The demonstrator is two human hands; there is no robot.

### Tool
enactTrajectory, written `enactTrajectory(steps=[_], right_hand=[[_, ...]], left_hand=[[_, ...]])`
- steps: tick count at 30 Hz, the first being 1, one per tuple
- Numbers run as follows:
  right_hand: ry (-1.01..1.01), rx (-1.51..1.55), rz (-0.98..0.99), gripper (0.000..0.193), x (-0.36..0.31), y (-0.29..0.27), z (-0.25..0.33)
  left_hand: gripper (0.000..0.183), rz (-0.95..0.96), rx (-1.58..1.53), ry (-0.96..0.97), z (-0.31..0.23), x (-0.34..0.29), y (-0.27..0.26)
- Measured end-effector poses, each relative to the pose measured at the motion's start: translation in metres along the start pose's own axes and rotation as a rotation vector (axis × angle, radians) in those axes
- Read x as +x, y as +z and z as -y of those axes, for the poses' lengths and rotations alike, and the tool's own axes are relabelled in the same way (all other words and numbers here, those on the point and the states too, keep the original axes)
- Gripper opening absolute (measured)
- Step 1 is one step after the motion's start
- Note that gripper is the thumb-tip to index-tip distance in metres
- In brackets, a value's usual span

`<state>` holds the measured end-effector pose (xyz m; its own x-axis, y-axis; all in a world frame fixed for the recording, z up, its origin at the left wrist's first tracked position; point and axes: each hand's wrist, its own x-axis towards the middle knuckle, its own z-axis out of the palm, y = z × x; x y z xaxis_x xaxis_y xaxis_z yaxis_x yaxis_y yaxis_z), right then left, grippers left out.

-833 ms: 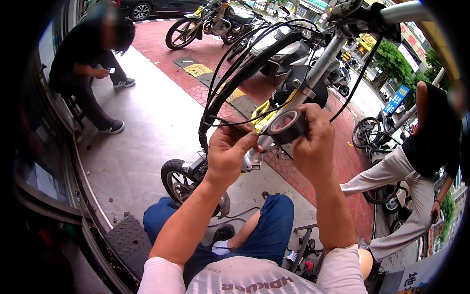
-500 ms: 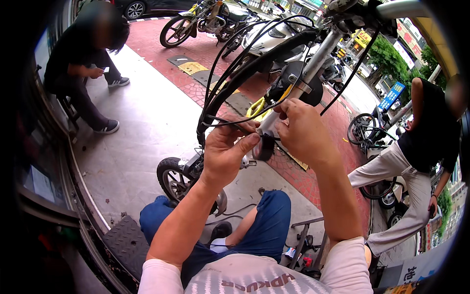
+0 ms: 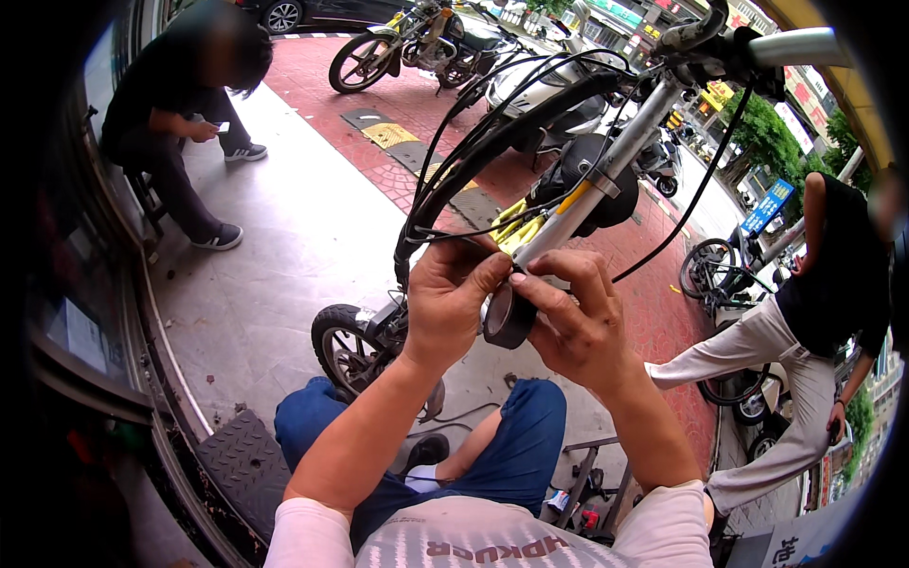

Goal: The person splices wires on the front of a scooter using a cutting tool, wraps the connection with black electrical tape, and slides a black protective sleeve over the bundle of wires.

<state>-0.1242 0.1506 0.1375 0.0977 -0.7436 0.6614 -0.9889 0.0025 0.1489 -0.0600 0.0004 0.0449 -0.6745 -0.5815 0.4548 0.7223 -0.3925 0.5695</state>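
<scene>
A roll of black tape (image 3: 507,320) sits between my two hands, in front of a silver steering tube (image 3: 606,168). My right hand (image 3: 589,312) is closed on the roll, its fingers along the right side. My left hand (image 3: 453,295) pinches a thin black cable (image 3: 443,234) just left of the tape, thumb pointing toward the roll. What lies under the left fingertips is partly hidden. A bundle of black cables (image 3: 413,220) arches from the handlebar (image 3: 791,47) down past my left hand. A metal clamp (image 3: 600,182) rings the tube above.
A small wheel (image 3: 343,346) stands beyond my left forearm. One person (image 3: 180,123) sits at the far left holding a phone; another (image 3: 805,331) is at the right. Motorcycles (image 3: 417,47) are parked behind. Metal bars (image 3: 582,473) and small items lie beside my right leg.
My right hand has come down from beside the tube's clamp and taken hold of the tape roll, which hung below the hands before. My left hand still pinches the cable.
</scene>
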Motion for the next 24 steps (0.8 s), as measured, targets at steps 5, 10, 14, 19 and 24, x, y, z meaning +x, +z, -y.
enactTrajectory(steps=[5, 10, 14, 19, 24], right_hand=[[0.124, 0.218, -0.059, 0.045, -0.011, 0.003, 0.0], [0.66, 0.553, -0.148, 0.021, 0.0, -0.004, 0.001], [0.733, 0.476, -0.155, 0.021, 0.016, -0.004, -0.017], [0.797, 0.585, -0.173, 0.027, 0.018, -0.005, -0.025], [0.854, 0.642, -0.207, 0.021, 0.018, -0.007, -0.018]], left_hand=[[0.016, 0.068, 0.013, -0.089, -0.008, 0.002, -0.004], [0.013, 0.094, -0.11, -0.089, -0.011, 0.002, -0.002], [0.011, 0.103, -0.182, -0.075, -0.006, 0.001, 0.003], [0.023, 0.087, -0.332, -0.157, 0.001, -0.003, 0.01], [0.028, 0.147, -0.354, -0.316, 0.022, -0.011, 0.02]])
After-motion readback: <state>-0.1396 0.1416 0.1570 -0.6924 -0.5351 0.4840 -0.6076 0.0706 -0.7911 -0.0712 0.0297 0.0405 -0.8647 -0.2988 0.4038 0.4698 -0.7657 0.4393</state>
